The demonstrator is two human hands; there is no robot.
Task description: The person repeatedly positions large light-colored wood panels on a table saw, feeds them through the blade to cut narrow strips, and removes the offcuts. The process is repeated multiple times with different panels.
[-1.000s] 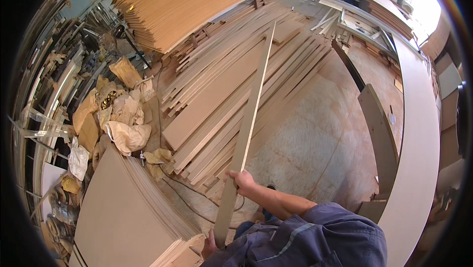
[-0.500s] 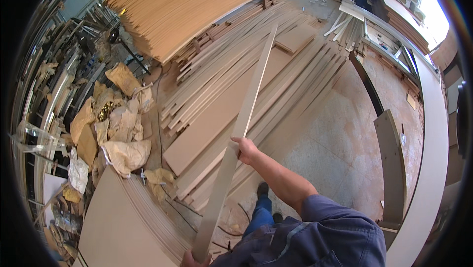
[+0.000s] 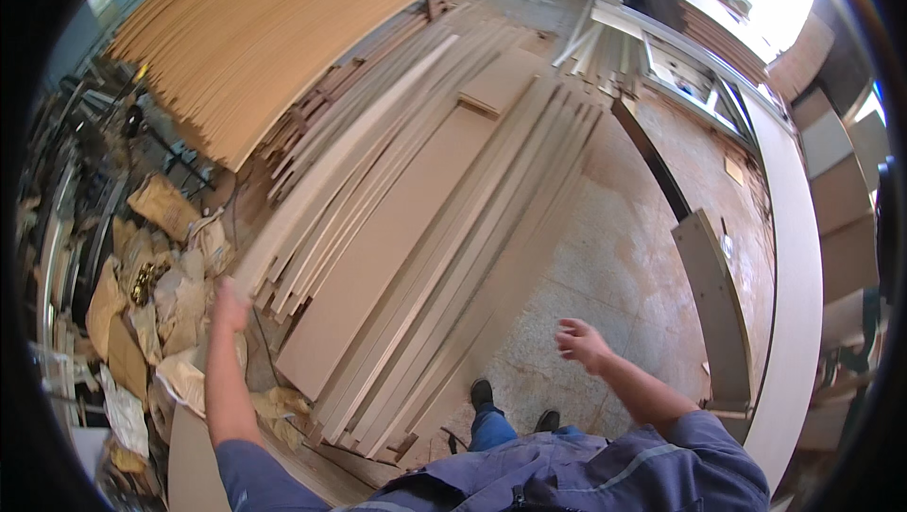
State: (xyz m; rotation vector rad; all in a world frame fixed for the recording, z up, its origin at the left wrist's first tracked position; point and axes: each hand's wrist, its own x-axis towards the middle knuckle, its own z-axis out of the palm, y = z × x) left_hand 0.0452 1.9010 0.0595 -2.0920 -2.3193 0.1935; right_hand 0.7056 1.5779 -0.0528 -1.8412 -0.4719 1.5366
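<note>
My left hand point(image 3: 231, 304), smeared by motion, is at the near end of a long pale wooden strip point(image 3: 354, 153) and seems to grip it. That strip slants away over the left part of a pile of similar strips point(image 3: 453, 257). Nothing is in my right hand point(image 3: 583, 344), which hangs over the floor right of the pile with its fingers loosely bent and apart. A wide flat board point(image 3: 378, 257) lies in the middle of the pile, and a shorter board piece point(image 3: 496, 96) rests at its far end.
A tall stack of orange-brown sheets point(image 3: 283, 30) stands at the far left. Crumpled sacks point(image 3: 170, 276) and metal lengths lie left of the pile. On the right are a curved panel piece point(image 3: 713, 304) and a long pale board point(image 3: 794, 257). Dusty floor point(image 3: 605, 247) shows between.
The strip went from across my body to the left side of the pile. My right hand let go of it and moved right; my left hand moved up and left.
</note>
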